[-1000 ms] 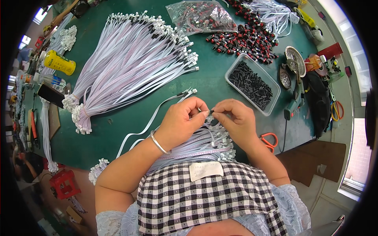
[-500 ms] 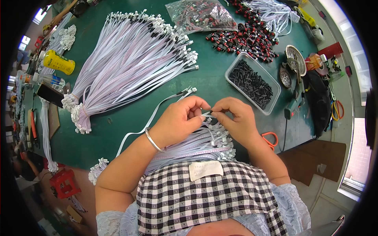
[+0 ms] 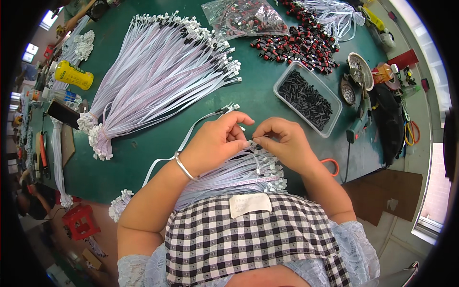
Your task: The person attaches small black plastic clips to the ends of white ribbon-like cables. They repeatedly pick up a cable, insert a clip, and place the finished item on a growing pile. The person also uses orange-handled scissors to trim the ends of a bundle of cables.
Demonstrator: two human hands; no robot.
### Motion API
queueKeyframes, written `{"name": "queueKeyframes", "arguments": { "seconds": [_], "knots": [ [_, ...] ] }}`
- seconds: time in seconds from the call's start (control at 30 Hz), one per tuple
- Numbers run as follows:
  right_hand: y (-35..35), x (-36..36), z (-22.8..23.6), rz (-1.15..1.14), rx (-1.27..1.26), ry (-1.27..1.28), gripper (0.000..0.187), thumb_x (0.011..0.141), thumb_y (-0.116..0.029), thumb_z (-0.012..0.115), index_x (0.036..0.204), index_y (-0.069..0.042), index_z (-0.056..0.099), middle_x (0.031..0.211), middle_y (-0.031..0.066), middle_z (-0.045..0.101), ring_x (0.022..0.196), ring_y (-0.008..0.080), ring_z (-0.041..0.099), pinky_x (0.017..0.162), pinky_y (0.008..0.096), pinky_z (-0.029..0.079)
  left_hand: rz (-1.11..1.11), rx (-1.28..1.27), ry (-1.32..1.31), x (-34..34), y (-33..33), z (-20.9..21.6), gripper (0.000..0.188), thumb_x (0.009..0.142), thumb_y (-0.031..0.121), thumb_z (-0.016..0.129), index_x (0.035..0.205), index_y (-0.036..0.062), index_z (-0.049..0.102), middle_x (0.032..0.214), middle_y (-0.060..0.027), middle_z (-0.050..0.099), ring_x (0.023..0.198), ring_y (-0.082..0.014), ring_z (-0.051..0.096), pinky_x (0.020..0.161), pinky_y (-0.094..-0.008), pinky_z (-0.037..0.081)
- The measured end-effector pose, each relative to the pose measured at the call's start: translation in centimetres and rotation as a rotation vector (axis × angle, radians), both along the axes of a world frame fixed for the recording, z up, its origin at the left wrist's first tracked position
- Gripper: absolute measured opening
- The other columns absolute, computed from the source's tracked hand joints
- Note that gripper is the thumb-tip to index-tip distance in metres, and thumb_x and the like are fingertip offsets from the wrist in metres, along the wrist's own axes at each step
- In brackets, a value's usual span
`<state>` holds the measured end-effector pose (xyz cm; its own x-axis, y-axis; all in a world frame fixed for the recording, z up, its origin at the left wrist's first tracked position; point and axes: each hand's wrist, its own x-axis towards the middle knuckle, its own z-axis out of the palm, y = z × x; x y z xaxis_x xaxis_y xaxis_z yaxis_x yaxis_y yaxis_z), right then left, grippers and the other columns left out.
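While both hands meet above the near edge of the green desk [image 3: 158,143], the scene reads so:

Left hand: the left hand [image 3: 215,141] is pinched narrow, thumb and forefinger closed on the end of one flat white cable [image 3: 191,134]; a metal bangle [image 3: 184,166] sits on the wrist.

Right hand: the right hand [image 3: 284,143] is also pinched narrow, fingertips meeting the left ones; what it grips is too small to tell, perhaps a small connector.

Cable in hand: its long axis runs from the pinch away to the left and back toward the person, trailing down the desk beside the left forearm; a short free end shows just beyond the left knuckles.

Key relation: the cable end lies between the two sets of fingertips, touching both; the left hand carries the length, the right hand meets it from the right.

Under the hands: a bundle of white cables [image 3: 239,174] lies just below both hands, against the checked apron [image 3: 248,239].

Beyond the left hand: a large fan of cables [image 3: 158,81], well apart.

Beyond the right hand: a clear tray of black parts [image 3: 306,98], near; red and black pieces [image 3: 296,45] farther off.
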<state>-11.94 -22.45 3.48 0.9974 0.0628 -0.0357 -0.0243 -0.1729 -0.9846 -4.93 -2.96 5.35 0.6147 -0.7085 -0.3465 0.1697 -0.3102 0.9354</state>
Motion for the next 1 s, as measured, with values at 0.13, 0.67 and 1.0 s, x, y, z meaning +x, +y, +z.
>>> {"name": "queueKeyframes", "arguments": {
  "seconds": [0.13,0.67,1.0],
  "knots": [
    [0.0,0.2,0.5,0.021,-0.119,0.076,0.009,0.078,-0.002,0.067,0.087,-0.001,0.066,0.080,0.0080,0.064,0.071,0.0160,0.062,0.063,0.0282,0.048,0.003,0.026,-0.029,-0.6,-0.4,0.1,0.040,0.081,-0.002,0.063,0.119,0.0024,0.051,0.084,-0.0029,0.061,0.074,-0.0068,0.058,0.068,-0.0225,0.049],
    [0.6,3.4,0.6,0.155,-0.632,-0.410,0.014,0.080,-0.014,0.066,0.089,-0.005,0.064,0.090,0.0101,0.064,0.089,0.0310,0.059,0.079,0.0401,0.047,-0.062,1.040,-1.091,-11.3,17.4,10.1,0.061,0.063,0.016,0.079,0.119,0.0069,0.059,0.121,-0.0097,0.059,0.117,-0.0366,0.050,0.103,-0.0526,0.031],
    [3.0,-3.4,2.3,0.393,-0.815,-0.416,0.046,0.070,-0.035,0.076,0.106,-0.010,0.063,0.114,0.0057,0.060,0.103,0.0242,0.055,0.085,0.0383,0.042,-0.002,0.982,-1.178,-10.7,23.1,6.6,0.057,0.047,0.013,0.080,0.102,0.0091,0.065,0.092,-0.0042,0.059,0.092,-0.0281,0.055,0.079,-0.0404,0.043]
  ]
}}
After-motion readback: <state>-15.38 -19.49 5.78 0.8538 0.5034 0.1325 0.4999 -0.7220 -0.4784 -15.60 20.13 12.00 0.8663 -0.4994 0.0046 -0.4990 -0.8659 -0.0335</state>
